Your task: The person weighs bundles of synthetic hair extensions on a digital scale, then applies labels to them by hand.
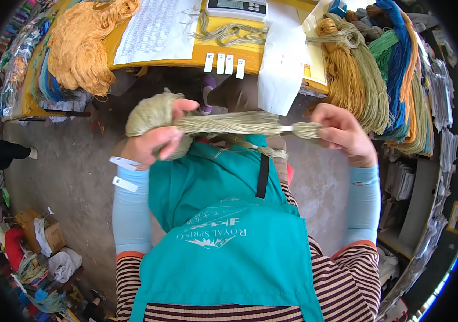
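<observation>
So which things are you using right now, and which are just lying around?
In use:
pale green yarn skein, stretched between the left hand and the right hand

Lying about:
digital scale
printed sheet
orange yarn heap
white tags
coloured yarn hanks
all on or beside the yellow table

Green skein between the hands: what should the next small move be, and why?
Probably bring one more turn of the pale green skein around the left hand. Its bulk is bunched around that hand, while a straight length runs taut to the right hand, which pinches the end beside a white band.
</observation>
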A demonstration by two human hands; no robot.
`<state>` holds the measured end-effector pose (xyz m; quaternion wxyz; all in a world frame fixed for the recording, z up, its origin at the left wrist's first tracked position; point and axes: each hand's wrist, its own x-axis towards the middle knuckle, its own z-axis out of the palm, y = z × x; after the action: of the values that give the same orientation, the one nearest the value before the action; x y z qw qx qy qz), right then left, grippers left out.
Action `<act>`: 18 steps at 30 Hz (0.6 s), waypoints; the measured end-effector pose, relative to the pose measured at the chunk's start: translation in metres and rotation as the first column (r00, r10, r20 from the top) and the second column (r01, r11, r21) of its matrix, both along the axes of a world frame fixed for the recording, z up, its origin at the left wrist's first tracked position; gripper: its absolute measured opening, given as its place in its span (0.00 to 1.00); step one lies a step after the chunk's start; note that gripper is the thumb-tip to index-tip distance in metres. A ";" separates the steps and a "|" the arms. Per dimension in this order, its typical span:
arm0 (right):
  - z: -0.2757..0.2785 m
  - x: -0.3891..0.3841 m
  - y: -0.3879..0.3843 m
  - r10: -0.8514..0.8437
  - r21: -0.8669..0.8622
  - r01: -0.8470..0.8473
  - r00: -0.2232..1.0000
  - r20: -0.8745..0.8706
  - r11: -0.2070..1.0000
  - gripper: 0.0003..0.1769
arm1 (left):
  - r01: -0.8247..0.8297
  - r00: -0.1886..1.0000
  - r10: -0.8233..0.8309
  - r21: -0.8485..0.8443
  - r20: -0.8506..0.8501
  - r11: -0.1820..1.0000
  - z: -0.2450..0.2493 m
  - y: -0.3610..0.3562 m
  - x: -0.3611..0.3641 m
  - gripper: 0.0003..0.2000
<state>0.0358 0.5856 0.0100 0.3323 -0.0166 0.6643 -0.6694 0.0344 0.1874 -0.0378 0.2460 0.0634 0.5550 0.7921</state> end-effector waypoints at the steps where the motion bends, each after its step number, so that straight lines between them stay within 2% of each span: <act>1: 0.009 0.002 0.013 0.002 0.051 0.001 0.999 -0.045 0.999 0.12 | -0.042 0.999 0.042 -0.012 -0.001 0.999 -0.002 -0.011 0.002 0.27; 2: 0.018 0.005 0.028 -0.018 0.132 0.028 0.997 -0.077 0.991 0.17 | -0.084 0.996 0.084 -0.025 -0.004 0.996 -0.005 -0.022 0.003 0.27; 3: 0.018 0.011 0.037 -0.077 0.129 0.098 0.985 -0.155 0.987 0.20 | -0.085 0.996 0.086 0.004 -0.034 0.996 -0.006 -0.030 0.003 0.27; 5: 0.022 0.019 0.063 0.040 0.361 0.011 0.990 -0.134 0.933 0.20 | -0.080 0.995 0.075 -0.068 -0.070 0.994 -0.007 -0.040 0.002 0.26; 6: 0.020 0.024 0.064 0.090 0.487 -0.004 0.984 -0.152 0.873 0.15 | -0.051 0.996 0.042 -0.133 -0.074 0.990 -0.010 -0.044 0.001 0.24; 9: -0.016 0.033 0.047 0.177 0.570 -0.074 0.976 -0.128 0.818 0.08 | -0.002 1.000 0.007 -0.233 0.022 0.972 -0.022 -0.048 0.005 0.23; 10: -0.041 0.037 0.035 0.185 0.567 -0.070 0.971 -0.148 0.821 0.09 | -0.040 0.999 0.045 -0.245 0.016 0.969 -0.030 -0.049 0.005 0.22; 11: -0.071 0.042 0.022 0.193 0.578 -0.039 0.959 -0.208 0.815 0.10 | -0.079 0.996 0.084 -0.257 0.008 0.963 -0.039 -0.050 0.005 0.22; 12: -0.106 0.051 0.005 0.111 0.523 0.076 0.941 -0.318 0.849 0.14 | -0.118 0.992 0.123 -0.229 0.008 0.966 -0.049 -0.053 0.007 0.22; 13: -0.135 0.056 -0.006 0.207 0.592 0.111 0.873 -0.442 0.798 0.16 | -0.165 0.984 0.177 -0.223 0.031 0.961 -0.054 -0.056 0.008 0.23; 14: -0.152 0.059 -0.016 0.308 0.709 0.094 0.855 -0.417 0.699 0.15 | -0.211 0.972 0.228 -0.218 0.055 0.953 -0.059 -0.059 0.010 0.23; 17: -0.159 0.055 -0.019 0.283 0.708 0.176 0.831 -0.480 0.684 0.12 | -0.366 0.910 0.395 -0.206 0.125 0.908 -0.062 -0.068 0.012 0.22; 18: -0.157 0.053 -0.012 0.274 0.730 0.217 0.827 -0.490 0.648 0.12 | -0.377 0.902 0.401 -0.160 0.163 0.912 -0.059 -0.071 0.011 0.22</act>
<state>0.0884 0.5740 -0.1474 0.1086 -0.0825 0.9484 -0.2863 0.0454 0.1169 -0.0966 0.1387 -0.1410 0.5784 0.7914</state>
